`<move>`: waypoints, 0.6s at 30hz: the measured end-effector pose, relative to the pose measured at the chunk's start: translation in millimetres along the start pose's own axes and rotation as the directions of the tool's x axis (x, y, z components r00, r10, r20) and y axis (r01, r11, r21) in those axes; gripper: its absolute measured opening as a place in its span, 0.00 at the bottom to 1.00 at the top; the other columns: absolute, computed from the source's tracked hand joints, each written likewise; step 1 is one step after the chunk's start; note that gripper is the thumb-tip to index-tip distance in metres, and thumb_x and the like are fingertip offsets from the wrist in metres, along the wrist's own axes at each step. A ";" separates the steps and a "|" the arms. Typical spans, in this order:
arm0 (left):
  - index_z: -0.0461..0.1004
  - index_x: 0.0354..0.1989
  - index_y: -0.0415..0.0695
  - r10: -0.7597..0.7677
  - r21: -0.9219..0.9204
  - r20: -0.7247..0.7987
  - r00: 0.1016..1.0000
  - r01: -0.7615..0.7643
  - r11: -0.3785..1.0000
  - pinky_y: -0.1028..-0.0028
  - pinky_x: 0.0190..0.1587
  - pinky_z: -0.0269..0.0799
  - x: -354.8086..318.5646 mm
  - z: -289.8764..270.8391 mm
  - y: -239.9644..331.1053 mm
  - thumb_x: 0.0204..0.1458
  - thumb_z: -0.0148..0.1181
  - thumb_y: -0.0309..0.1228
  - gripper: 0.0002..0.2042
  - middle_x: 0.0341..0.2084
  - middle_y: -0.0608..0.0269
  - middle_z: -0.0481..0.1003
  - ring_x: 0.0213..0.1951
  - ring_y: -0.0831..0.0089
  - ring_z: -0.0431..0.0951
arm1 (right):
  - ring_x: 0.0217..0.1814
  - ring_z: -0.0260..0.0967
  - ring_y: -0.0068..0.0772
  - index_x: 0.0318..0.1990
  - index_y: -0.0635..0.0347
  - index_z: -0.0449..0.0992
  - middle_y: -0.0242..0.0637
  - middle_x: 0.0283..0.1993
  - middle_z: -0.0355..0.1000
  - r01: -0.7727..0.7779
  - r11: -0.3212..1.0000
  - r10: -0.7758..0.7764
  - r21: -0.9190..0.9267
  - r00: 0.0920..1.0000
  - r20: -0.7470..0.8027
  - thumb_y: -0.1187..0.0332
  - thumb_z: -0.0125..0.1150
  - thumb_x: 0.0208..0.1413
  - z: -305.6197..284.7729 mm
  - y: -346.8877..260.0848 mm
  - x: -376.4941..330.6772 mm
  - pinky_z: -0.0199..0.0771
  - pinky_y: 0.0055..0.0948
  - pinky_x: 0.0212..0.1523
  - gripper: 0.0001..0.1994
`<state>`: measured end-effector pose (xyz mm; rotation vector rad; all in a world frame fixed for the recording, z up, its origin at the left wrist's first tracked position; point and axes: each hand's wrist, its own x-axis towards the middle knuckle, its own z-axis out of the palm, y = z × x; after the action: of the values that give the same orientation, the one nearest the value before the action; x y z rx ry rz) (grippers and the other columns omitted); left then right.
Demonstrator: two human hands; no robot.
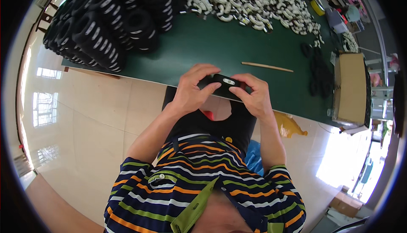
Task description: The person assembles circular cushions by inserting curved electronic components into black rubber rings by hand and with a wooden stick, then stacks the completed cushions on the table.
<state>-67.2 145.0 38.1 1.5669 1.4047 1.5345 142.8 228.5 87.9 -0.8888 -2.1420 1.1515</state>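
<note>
Between my two hands, at the near edge of the green table [182, 59], is a black padded ring-like piece with a silver oval plate [229, 81] on its front. My left hand [193, 90] grips its left end, thumb in front and fingers curled behind. My right hand [253, 92] pinches the right end, its thumb just below the plate. Much of the black piece is hidden by my fingers. Beyond my right hand a thin wooden stick [267, 67] lies on the table.
Stacked black rings with silver plates [97, 34] fill the table's left. A heap of small white curved pieces [254, 4] covers the far side. Loose black rings [319, 70] and a cardboard box [352, 89] are at the right. A yellow bag [289, 125] lies below the table edge.
</note>
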 end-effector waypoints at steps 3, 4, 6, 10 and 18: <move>0.80 0.49 0.36 0.002 0.065 -0.116 0.993 0.006 0.998 0.69 0.50 0.76 6.2 -6.0 -2.8 0.51 0.71 0.22 0.16 0.45 0.52 0.81 0.44 0.63 0.81 | 0.32 0.70 0.23 0.48 0.64 0.83 0.34 0.37 0.79 -0.040 0.999 0.040 0.001 0.996 -0.076 0.75 0.74 0.51 5.4 10.8 7.7 0.72 0.23 0.39 0.15; 0.81 0.48 0.36 -0.010 0.052 -0.149 0.989 0.018 0.998 0.69 0.48 0.76 6.6 -7.3 -7.2 0.52 0.69 0.22 0.14 0.44 0.52 0.81 0.42 0.64 0.81 | 0.33 0.70 0.22 0.48 0.64 0.83 0.33 0.37 0.79 -0.048 0.996 0.055 0.073 0.994 -0.098 0.75 0.73 0.52 6.7 8.4 12.0 0.72 0.23 0.39 0.14; 0.81 0.47 0.36 -0.011 0.051 -0.202 0.979 0.022 0.998 0.70 0.47 0.76 7.0 -15.4 -12.5 0.53 0.68 0.22 0.12 0.42 0.53 0.82 0.41 0.65 0.81 | 0.33 0.69 0.21 0.48 0.65 0.83 0.31 0.37 0.79 -0.037 0.988 0.053 0.148 0.993 -0.104 0.75 0.73 0.53 13.5 -3.7 30.9 0.72 0.23 0.39 0.14; 0.81 0.45 0.36 -0.127 0.015 -0.273 0.954 0.136 0.991 0.70 0.44 0.76 3.8 -20.0 -14.8 0.56 0.65 0.21 0.09 0.37 0.54 0.81 0.38 0.65 0.81 | 0.35 0.70 0.19 0.49 0.66 0.82 0.30 0.37 0.79 0.070 0.966 -0.032 0.248 0.988 -0.152 0.76 0.71 0.54 30.9 -42.9 76.6 0.72 0.22 0.41 0.15; 0.80 0.42 0.36 -0.069 0.064 -0.302 0.951 0.093 0.994 0.67 0.39 0.77 -1.1 -19.3 -27.9 0.55 0.63 0.20 0.07 0.36 0.52 0.80 0.38 0.58 0.81 | 0.40 0.78 0.40 0.49 0.60 0.82 0.41 0.45 0.81 0.689 0.699 -0.699 -0.190 0.715 0.018 0.78 0.73 0.50 100.6 -99.2 184.6 0.76 0.32 0.48 0.17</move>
<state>-93.5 147.4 16.7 1.3408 1.6890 1.7407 -75.2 276.9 152.6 -0.1047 -2.2458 0.5279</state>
